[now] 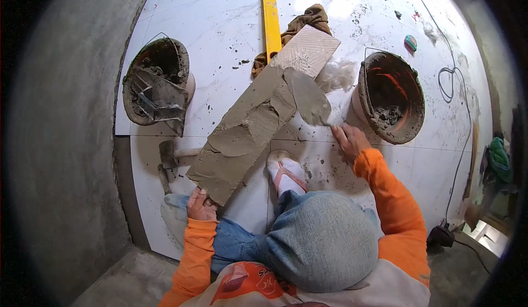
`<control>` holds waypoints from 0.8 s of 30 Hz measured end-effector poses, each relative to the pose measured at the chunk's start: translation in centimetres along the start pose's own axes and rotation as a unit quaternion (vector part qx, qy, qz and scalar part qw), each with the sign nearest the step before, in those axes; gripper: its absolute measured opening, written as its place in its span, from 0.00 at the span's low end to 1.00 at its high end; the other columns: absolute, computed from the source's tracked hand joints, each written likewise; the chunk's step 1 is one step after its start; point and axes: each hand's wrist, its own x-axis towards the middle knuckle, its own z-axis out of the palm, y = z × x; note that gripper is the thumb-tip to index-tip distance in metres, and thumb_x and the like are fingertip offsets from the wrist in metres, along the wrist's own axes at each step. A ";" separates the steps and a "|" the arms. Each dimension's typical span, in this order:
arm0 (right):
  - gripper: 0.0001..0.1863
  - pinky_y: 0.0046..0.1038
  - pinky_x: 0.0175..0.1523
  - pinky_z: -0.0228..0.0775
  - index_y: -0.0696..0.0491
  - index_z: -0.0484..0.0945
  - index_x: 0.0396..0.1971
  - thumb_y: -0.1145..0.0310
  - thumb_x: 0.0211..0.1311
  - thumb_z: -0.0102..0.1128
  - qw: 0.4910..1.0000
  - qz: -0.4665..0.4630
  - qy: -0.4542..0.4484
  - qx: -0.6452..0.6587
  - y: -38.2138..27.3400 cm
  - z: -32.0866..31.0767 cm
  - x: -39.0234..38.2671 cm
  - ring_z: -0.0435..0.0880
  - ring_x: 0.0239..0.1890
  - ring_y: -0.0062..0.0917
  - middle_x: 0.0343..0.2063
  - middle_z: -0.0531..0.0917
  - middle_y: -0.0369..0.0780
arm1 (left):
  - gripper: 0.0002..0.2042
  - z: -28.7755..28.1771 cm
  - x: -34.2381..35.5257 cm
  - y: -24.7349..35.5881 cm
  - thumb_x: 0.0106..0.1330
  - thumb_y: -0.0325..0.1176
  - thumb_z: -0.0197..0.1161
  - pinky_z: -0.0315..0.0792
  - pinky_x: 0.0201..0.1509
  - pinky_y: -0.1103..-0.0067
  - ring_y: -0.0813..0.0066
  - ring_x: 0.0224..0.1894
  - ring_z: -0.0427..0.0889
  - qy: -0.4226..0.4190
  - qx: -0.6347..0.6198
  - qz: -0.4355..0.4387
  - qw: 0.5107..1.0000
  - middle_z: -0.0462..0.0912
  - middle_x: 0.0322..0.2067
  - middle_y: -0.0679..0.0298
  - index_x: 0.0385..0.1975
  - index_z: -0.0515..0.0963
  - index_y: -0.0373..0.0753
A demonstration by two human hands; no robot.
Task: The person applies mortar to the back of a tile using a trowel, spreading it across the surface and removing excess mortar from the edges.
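Observation:
A long tile (250, 122) lies tilted across the white floor, its back mostly coated with grey mortar; the far end is bare and ridged. My left hand (201, 205) grips the tile's near corner. My right hand (347, 140) holds a trowel (309, 102) whose blade rests on the mortar near the tile's middle. My foot in a pink sandal (286, 172) sits beside the tile.
A mortar-crusted bucket (391, 97) stands at right, another bucket (157, 81) with tools at left. A yellow level (270, 15) and brown rag (308, 21) lie beyond the tile. A mallet (170, 154) lies at left. A black cable (459, 120) runs along the right side. Bare concrete borders the left.

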 end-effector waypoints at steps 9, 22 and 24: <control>0.22 0.35 0.36 0.67 0.58 0.75 0.37 0.53 0.65 0.43 0.964 0.150 -0.165 0.146 -6.0 -6.7 -6.0 0.76 0.29 0.41 0.24 0.77 0.50 | 0.10 0.6 -0.5 0.4 0.64 0.29 0.52 0.67 0.22 0.85 0.82 0.22 0.70 0.040 0.103 0.051 0.993 0.76 0.31 0.70 0.44 0.70 0.39; 0.23 0.44 0.38 0.68 0.54 0.70 0.35 0.47 0.60 0.47 0.961 -0.149 -0.225 -0.066 -16.4 -2.0 5.6 0.77 0.32 0.50 0.25 0.78 0.53 | 0.08 1.7 -0.8 0.7 0.61 0.30 0.56 0.66 0.21 0.87 0.86 0.23 0.71 0.020 0.056 0.025 0.998 0.75 0.28 0.73 0.39 0.72 0.43; 0.21 0.44 0.38 0.69 0.52 0.70 0.36 0.47 0.60 0.47 0.965 -0.164 -0.188 -0.082 -14.1 -1.4 5.6 0.78 0.32 0.50 0.24 0.79 0.52 | 0.09 0.4 -0.2 -0.1 0.60 0.31 0.55 0.66 0.21 0.86 0.85 0.24 0.72 0.001 0.047 0.036 0.998 0.76 0.29 0.72 0.41 0.72 0.41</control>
